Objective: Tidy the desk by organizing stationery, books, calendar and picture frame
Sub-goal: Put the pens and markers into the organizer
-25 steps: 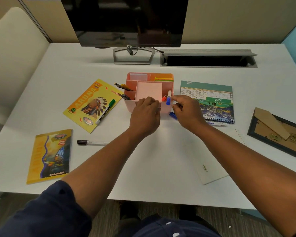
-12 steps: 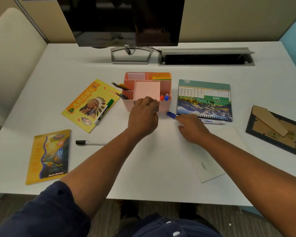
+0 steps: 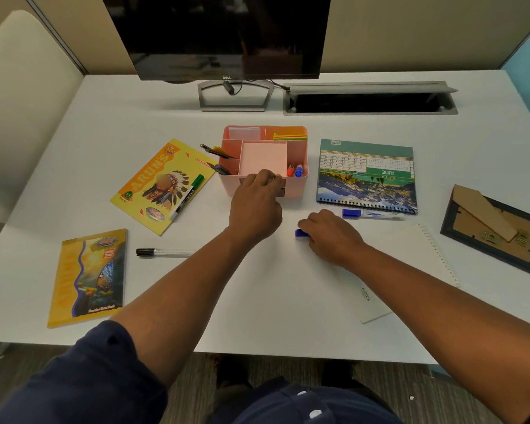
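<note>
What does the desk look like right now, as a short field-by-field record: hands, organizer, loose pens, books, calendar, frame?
left hand: grips the front of the pink organizer
right hand: on the desk, fingers on a blue-capped pen
in organizer: red and blue markers, sticky notes, pencils
loose pens: blue marker below the calendar; green marker on a book; black pen
books: two yellow books at left, apart
calendar: lying flat
picture frame: face down at right

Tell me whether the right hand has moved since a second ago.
Yes. The right hand has pulled back from the pink organizer toward the person and now rests on the desk over a blue pen.
</note>
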A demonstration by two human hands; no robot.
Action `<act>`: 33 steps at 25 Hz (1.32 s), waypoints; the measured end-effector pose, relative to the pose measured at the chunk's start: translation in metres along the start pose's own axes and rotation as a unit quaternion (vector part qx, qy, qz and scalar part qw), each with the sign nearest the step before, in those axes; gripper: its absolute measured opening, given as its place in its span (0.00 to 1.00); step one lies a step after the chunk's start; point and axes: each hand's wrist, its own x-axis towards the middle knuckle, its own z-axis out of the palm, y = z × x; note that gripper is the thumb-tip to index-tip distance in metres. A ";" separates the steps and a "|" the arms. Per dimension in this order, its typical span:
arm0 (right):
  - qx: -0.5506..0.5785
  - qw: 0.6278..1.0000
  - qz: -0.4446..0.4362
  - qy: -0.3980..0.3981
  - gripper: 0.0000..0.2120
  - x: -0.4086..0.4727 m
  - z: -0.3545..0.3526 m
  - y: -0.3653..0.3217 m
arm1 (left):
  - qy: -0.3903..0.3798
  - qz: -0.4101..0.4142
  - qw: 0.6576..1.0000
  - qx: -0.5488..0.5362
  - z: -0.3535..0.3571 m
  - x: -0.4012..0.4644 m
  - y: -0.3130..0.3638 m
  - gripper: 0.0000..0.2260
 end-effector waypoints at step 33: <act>0.134 0.962 0.198 0.129 0.10 -0.014 -0.016 0.072 | -0.006 0.003 1.000 -0.007 -0.001 0.002 0.001 0.23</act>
